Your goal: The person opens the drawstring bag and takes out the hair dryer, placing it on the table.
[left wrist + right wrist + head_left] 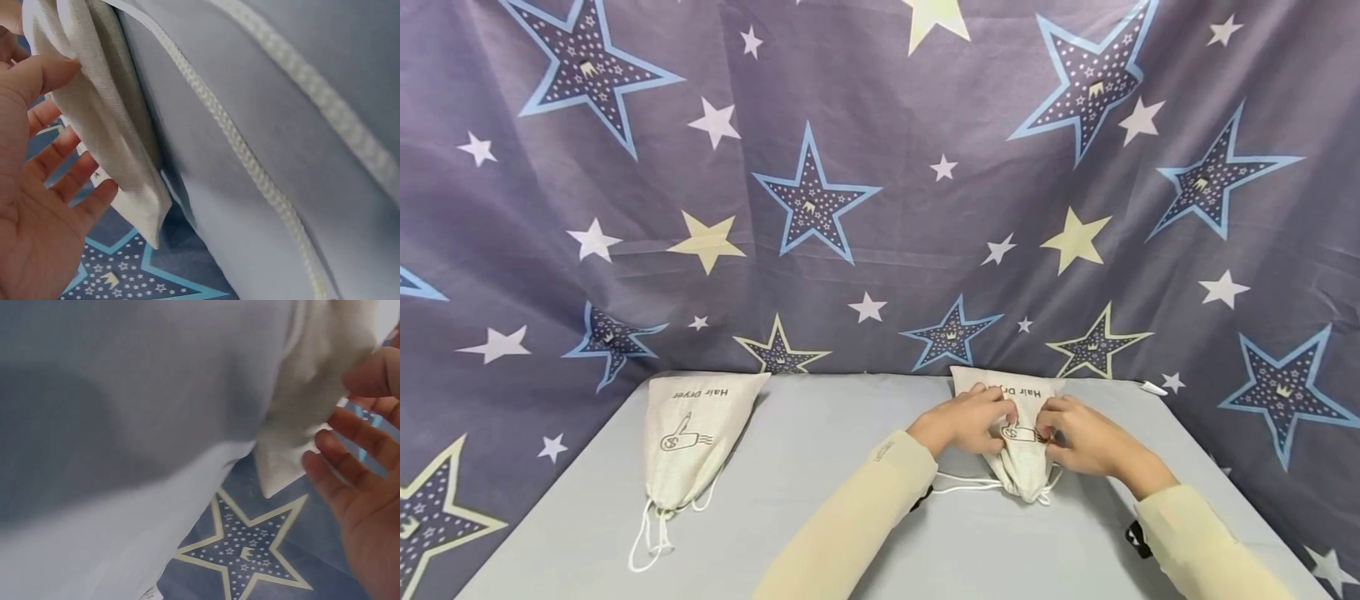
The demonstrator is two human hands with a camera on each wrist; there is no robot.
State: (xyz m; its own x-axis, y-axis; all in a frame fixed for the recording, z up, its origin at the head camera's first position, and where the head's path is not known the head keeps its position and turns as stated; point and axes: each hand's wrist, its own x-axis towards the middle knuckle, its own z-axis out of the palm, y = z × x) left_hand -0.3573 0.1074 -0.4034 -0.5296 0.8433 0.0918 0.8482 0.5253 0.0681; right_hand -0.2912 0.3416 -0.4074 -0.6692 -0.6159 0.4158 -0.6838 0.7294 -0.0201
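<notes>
A cream cloth drawstring bag, printed "Hair Dryer" with a dryer drawing, lies at the table's back right, its gathered mouth and white cords toward me. My left hand touches its left side. In the left wrist view, that hand's fingers are spread and loosely bent, with the thumb against the cloth. At the bag's right edge is my right hand. The right wrist view shows its relaxed fingers touching the fabric, thumb beside them. Part of the print is hidden by the left hand.
A second, similar drawstring bag lies at the back left, cords trailing forward. Both rest on a grey-covered table. A star-patterned curtain rises behind its back edge. Near the back right corner lies a small white item.
</notes>
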